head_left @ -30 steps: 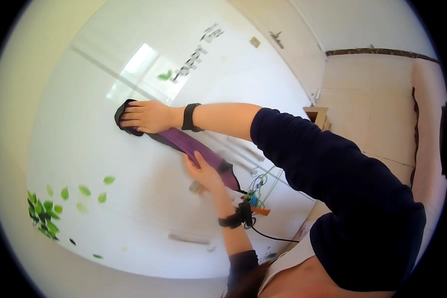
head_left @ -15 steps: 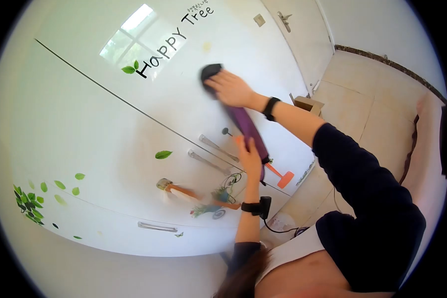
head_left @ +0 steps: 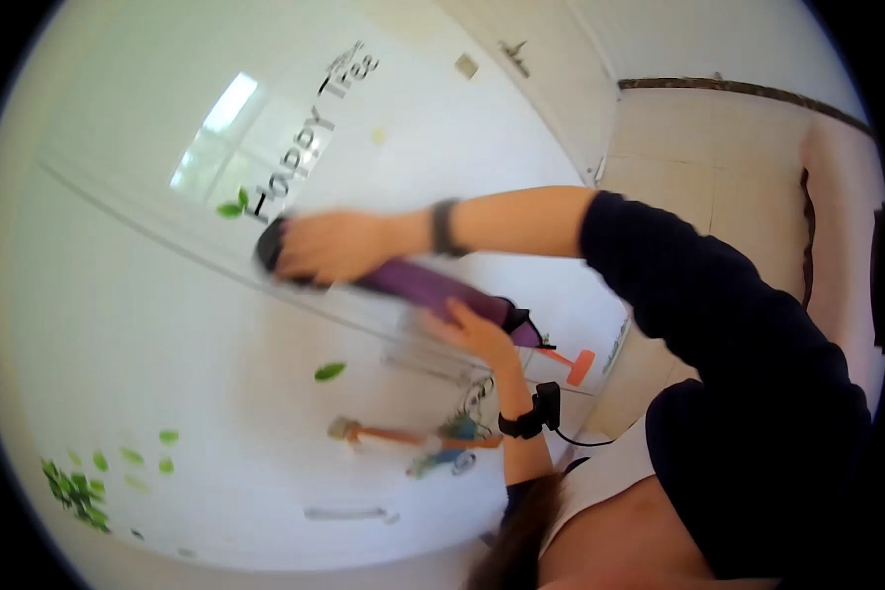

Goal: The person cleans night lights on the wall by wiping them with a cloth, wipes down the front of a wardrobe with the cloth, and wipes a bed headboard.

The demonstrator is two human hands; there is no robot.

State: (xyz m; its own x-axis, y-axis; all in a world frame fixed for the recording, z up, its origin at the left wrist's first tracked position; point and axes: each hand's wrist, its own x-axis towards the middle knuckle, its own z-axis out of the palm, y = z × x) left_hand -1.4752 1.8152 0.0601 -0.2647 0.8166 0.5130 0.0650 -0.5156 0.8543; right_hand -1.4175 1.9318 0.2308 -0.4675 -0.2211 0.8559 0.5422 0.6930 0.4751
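Note:
A long purple folded umbrella (head_left: 441, 293) with a black end slants across the view in front of a white cabinet (head_left: 462, 167). My right hand (head_left: 339, 246), blurred by motion, is closed over the black end (head_left: 271, 248) at the upper left. Farther down, my left hand (head_left: 477, 334) is at the purple part near the lower end, its thumb against the fabric and its other fingers blurred along the lower side. Black trim and a loose purple flap show at the lower end (head_left: 523, 323). Both wrists wear black bands.
Stickers on the cabinet include black lettering (head_left: 305, 147) and green leaves (head_left: 74, 492). A metal handle (head_left: 346, 513) is low on the cabinet. Beyond it are a white door (head_left: 551, 69) and a tiled floor (head_left: 669, 177). A cable (head_left: 580, 442) runs from my left wristband.
My right hand has swung left and down with the umbrella's black end, so the umbrella lies flatter. My left hand has shifted slightly down. The whole view has moved too.

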